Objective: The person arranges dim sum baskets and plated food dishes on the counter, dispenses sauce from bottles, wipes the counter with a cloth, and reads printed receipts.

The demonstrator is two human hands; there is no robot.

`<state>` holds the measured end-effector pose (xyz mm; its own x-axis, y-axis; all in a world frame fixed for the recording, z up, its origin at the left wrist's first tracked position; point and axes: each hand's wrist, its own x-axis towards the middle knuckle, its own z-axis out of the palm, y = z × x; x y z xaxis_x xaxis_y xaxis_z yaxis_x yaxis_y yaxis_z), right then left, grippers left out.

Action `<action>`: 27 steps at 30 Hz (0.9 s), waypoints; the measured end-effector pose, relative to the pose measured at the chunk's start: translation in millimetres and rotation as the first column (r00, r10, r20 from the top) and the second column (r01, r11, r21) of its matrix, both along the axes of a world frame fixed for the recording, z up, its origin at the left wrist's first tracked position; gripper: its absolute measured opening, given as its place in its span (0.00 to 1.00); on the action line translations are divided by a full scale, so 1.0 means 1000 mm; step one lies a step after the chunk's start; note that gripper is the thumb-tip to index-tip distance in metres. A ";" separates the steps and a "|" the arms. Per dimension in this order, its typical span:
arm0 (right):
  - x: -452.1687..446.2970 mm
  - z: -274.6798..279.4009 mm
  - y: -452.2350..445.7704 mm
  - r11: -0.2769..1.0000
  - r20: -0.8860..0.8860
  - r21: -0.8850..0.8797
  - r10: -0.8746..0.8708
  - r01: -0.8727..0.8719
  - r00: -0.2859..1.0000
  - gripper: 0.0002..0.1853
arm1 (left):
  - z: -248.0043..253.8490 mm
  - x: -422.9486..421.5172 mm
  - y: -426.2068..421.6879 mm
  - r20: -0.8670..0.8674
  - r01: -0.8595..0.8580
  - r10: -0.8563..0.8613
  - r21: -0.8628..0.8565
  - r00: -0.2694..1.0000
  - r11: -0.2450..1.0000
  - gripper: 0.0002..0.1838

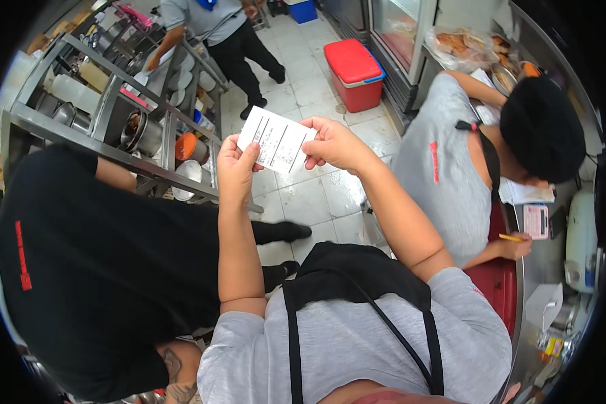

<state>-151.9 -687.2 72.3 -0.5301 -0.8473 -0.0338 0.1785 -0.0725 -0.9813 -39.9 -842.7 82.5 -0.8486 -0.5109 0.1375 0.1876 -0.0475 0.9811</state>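
A white printed receipt (279, 140) is held up in front of me, tilted, with dark lines and small print I cannot read. My left hand (237, 161) pinches its left lower edge, the thumb lying on the printed side. On the opposite edge, my right hand (337, 145) grips the paper between thumb and bent fingers. Both arms reach forward over the tiled floor, and a black apron covers my front.
A person in black (108, 262) stands close on my left beside metal shelving (67, 128) with pots. To my right, a person in grey (444, 168) leans over a counter, holding a pencil (512, 238). Ahead are a red cooler (354, 77) and another person (215, 34).
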 end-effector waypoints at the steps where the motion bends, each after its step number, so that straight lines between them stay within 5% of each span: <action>1: -0.007 0.001 -0.007 1.000 -0.002 -0.008 0.015 -0.015 1.000 0.18 | 0.004 -0.007 -0.005 -0.009 -0.015 0.015 0.000 1.000 1.000 0.09; 11: -0.092 -0.018 -0.140 0.997 -0.018 -0.080 -0.001 -0.001 1.000 0.16 | -0.014 -0.100 -0.146 -0.070 -0.070 0.065 -0.075 0.995 0.995 0.09; 16: -0.147 -0.049 -0.234 0.968 0.185 -0.245 -0.004 0.050 0.983 0.15 | -0.021 -0.168 -0.197 -0.205 -0.035 0.112 0.347 0.972 0.937 0.14; 20: -0.189 -0.067 -0.286 0.967 0.214 -0.213 -0.093 0.140 0.972 0.15 | -0.062 -0.218 -0.244 0.174 0.031 -0.059 0.161 0.983 0.986 0.14; 27: -0.308 -0.135 -0.334 0.988 0.083 -0.059 -0.140 0.145 0.987 0.19 | -0.071 -0.317 -0.360 0.247 -0.051 0.056 -0.025 0.967 0.998 0.11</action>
